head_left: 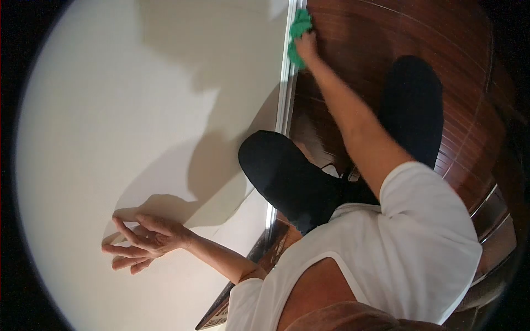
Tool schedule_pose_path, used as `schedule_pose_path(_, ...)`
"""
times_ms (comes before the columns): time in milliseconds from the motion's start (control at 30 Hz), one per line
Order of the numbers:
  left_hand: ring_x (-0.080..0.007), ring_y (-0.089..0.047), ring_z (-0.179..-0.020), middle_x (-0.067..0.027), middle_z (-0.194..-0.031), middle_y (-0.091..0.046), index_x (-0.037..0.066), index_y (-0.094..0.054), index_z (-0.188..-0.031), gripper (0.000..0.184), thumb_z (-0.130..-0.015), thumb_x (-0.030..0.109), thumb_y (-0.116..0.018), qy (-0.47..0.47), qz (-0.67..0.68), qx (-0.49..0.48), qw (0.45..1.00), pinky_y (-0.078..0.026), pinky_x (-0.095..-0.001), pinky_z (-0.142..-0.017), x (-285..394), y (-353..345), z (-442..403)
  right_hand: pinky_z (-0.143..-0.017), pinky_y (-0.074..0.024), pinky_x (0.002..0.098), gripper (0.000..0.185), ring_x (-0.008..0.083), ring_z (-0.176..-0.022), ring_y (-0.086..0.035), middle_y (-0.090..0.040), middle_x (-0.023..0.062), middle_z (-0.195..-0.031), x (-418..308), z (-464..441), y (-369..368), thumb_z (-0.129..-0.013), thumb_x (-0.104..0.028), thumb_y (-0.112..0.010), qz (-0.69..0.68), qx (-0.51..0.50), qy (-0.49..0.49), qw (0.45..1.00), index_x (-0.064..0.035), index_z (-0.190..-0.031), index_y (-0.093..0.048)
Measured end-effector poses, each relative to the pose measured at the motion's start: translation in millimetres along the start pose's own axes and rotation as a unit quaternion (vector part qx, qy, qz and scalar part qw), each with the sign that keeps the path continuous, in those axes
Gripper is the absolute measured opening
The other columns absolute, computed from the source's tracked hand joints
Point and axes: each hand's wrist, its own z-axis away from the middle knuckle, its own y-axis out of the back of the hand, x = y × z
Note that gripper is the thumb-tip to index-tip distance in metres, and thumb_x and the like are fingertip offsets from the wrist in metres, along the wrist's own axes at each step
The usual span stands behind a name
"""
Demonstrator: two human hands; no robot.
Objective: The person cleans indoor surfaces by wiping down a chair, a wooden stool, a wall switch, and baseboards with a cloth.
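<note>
Up at the top, my right hand (307,46) grips a bunched green cloth (301,23). The cloth lies against the white baseboard (285,95), where the wall meets the floor. My left hand (150,243) is at the lower left, fingers spread and holding nothing. It is close to the white wall (99,132); whether its fingertips touch the surface I cannot tell.
Dark reddish-brown wood flooring (353,33) runs along the baseboard. My bent knees in black trousers (287,176) are between my arms, one near the wall. A dark-edged flat object (216,314) stands by the wall at the bottom.
</note>
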Motion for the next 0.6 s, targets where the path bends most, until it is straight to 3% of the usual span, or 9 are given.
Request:
schedule_pose_path(67,-0.0239,-0.021,-0.137,-0.0045,-0.143,-0.039,0.025,-0.069,-0.104,0.038,-0.086,0.051,-0.048,-0.007,-0.007,0.0,1.0,-0.004,-0.0487,-0.108,1,1,1,-0.09,-0.0403,0.0517,0.032,0.0458,-0.101,-0.049,-0.048,0.0322,-0.11,-8,-49,16,-0.077,-0.016,-0.06,-0.056,-0.001,-0.026,0.998,0.0023,-0.104,-0.058)
schedule_pose_path(167,-0.0228,-0.017,-0.139,-0.0049,-0.144,-0.038,0.024,-0.069,-0.105,0.038,-0.086,0.049,-0.048,-0.013,-0.02,0.006,1.0,-0.004,-0.0467,-0.108,5,-1,2,-0.092,-0.0394,0.0507,0.031,0.0457,-0.107,-0.045,-0.045,0.0301,-0.116,-22,-19,10,-0.076,-0.015,-0.06,0.009,0.054,0.009,0.998,0.0012,-0.102,-0.059)
schedule_pose_path(200,-0.0223,-0.016,-0.14,-0.005,-0.144,-0.038,0.023,-0.069,-0.105,0.038,-0.086,0.048,-0.048,-0.009,-0.024,0.0,1.0,-0.003,-0.0461,-0.109,6,-1,2,-0.096,-0.0363,0.0522,0.034,0.0454,-0.117,-0.038,-0.038,0.0276,-0.126,-33,20,19,-0.076,-0.015,-0.061,0.039,0.021,0.017,0.999,0.0,-0.106,-0.058)
schedule_pose_path(267,-0.0213,-0.014,-0.141,-0.0052,-0.144,-0.038,0.022,-0.069,-0.106,0.037,-0.087,0.047,-0.049,-0.001,-0.032,-0.01,0.999,-0.002,-0.0447,-0.11,9,1,2,-0.096,-0.0342,0.0579,0.043,0.044,-0.122,-0.032,-0.027,0.0234,-0.135,-36,100,19,-0.076,-0.01,-0.061,0.073,-0.02,0.046,0.996,-0.0063,-0.118,-0.053)
schedule_pose_path(300,-0.0213,-0.013,-0.141,-0.0052,-0.144,-0.037,0.022,-0.069,-0.106,0.036,-0.087,0.045,-0.049,0.002,-0.034,-0.017,0.999,-0.001,-0.0447,-0.111,4,2,4,-0.097,-0.0324,0.0595,0.044,0.0442,-0.124,-0.031,-0.026,0.0218,-0.136,-29,130,17,-0.076,-0.007,-0.061,0.05,-0.083,0.037,0.995,-0.009,-0.12,-0.053)
schedule_pose_path(400,-0.0215,-0.012,-0.141,-0.0055,-0.144,-0.037,0.021,-0.069,-0.105,0.035,-0.086,0.043,-0.05,0.002,-0.006,-0.015,1.0,0.001,-0.0445,-0.112,4,1,4,-0.095,-0.0315,0.0622,0.036,0.044,-0.124,-0.031,-0.028,0.0216,-0.136,-27,148,17,-0.08,-0.01,-0.057,0.118,-0.133,0.019,0.984,-0.0069,-0.116,-0.055)
schedule_pose_path(500,-0.0225,-0.012,-0.141,-0.0067,-0.143,-0.038,0.021,-0.068,-0.106,0.035,-0.086,0.043,-0.05,-0.012,-0.022,-0.013,1.0,0.001,-0.0455,-0.111,-3,1,6,-0.09,-0.0346,0.0632,0.026,0.044,-0.118,-0.036,-0.03,0.0216,-0.136,-37,76,14,-0.083,-0.014,-0.051,0.146,-0.002,0.049,0.988,-0.0055,-0.106,-0.06)
schedule_pose_path(600,-0.0216,-0.019,-0.139,-0.0006,-0.144,-0.038,0.024,-0.065,-0.112,0.046,-0.093,0.054,-0.037,-0.028,-0.033,0.003,0.999,-0.001,-0.0592,-0.106,2,0,4,-0.091,-0.0309,0.066,0.028,0.0439,-0.12,-0.036,-0.03,0.0215,-0.136,-61,-25,44,-0.086,-0.015,-0.045,0.165,0.024,0.041,0.985,-0.0055,-0.109,-0.058)
